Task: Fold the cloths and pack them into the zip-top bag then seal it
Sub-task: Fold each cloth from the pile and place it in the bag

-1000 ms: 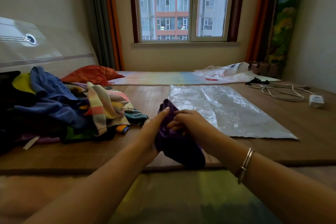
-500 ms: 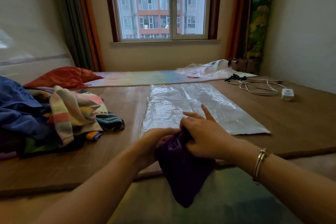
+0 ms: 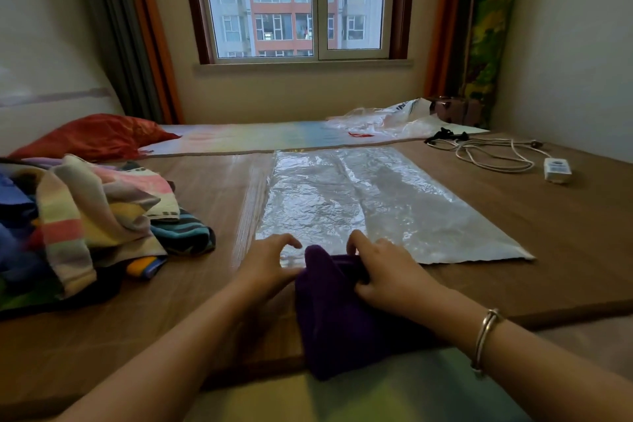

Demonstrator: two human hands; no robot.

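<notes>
A dark purple cloth [image 3: 339,315] lies bunched at the near edge of the wooden mat, its far end touching the near edge of the clear zip-top bag [image 3: 376,202]. The bag lies flat on the mat. My right hand [image 3: 387,272] grips the cloth's far end, fingers curled into the fabric. Just left of the cloth, my left hand [image 3: 270,264] has its fingers arched onto the bag's near left corner and its thumb at the bag's edge, pinching it.
A pile of mixed coloured clothes [image 3: 85,216] covers the mat's left side, with a red pillow [image 3: 92,135] behind it. A white cable with a power strip [image 3: 555,171] lies at the far right. A crumpled plastic bag [image 3: 383,120] sits below the window.
Both hands carried the purple cloth forward to the bag's near edge. My left hand let go of the cloth and moved onto the bag's corner. The view shifted left.
</notes>
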